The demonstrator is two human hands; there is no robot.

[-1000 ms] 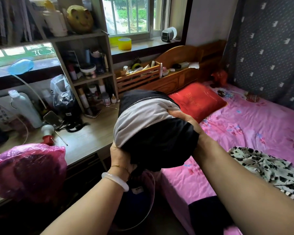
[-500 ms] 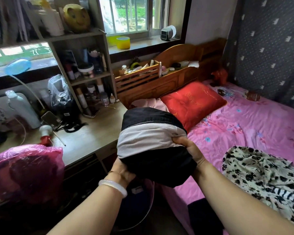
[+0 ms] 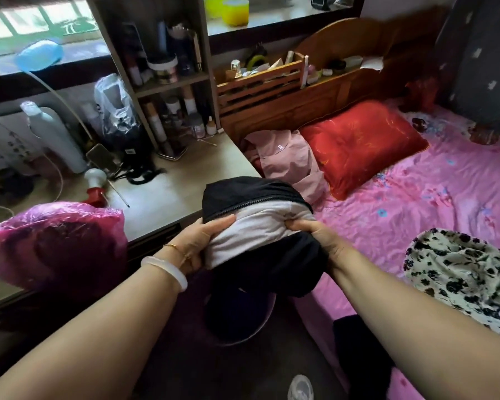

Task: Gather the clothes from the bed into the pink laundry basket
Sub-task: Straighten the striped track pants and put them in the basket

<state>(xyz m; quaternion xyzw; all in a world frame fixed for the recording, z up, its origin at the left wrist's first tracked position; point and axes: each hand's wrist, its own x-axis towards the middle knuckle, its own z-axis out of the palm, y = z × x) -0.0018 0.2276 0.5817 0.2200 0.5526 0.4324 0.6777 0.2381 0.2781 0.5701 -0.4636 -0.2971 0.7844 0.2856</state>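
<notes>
Above the dim basket (image 3: 237, 319), I have both hands, left hand (image 3: 198, 243) and right hand (image 3: 315, 238), curled tight around the soft, floppy black-and-grey jacket bundle (image 3: 254, 226), best gripped bunched.

Wood desk (image 3: 168, 197) w/ shelf unit (image 3: 156, 82) under daylit window (image 3: 41, 21), wooden headboard (image 3: 344, 82).
</notes>
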